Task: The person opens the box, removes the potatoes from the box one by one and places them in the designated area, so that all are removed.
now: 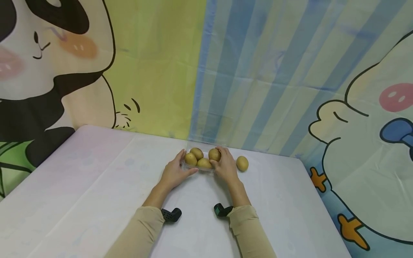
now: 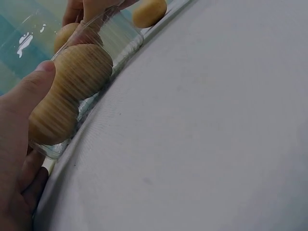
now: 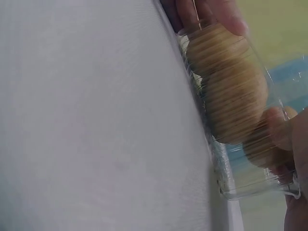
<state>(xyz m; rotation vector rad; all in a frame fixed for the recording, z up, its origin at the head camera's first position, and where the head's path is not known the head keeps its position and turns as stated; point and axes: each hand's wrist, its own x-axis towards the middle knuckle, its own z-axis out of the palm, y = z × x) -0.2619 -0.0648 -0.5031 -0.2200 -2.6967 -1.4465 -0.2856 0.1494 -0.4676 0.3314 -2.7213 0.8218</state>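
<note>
A clear plastic container (image 2: pixel 126 38) holds several yellow-brown potatoes (image 1: pixel 190 159) near the table's far edge. My left hand (image 1: pixel 173 174) grips its left end, the thumb lying along the front wall in the left wrist view. Inside the right part, my right hand (image 1: pixel 227 167) pinches a potato (image 1: pixel 214 154) between thumb and fingers. The right wrist view shows that potato (image 3: pixel 263 147) through the ribbed clear wall, partly hidden by the hand. Just right of the container, one loose potato (image 1: pixel 242 163) lies on the table.
A white cloth covers the table (image 1: pixel 106 200). Behind the container stands its raised transparent lid (image 1: pixel 211 127), close to the striped curtain (image 1: pixel 258 71). A black device (image 1: pixel 172 215) sits at the left wrist, and another (image 1: pixel 222 210) at the right.
</note>
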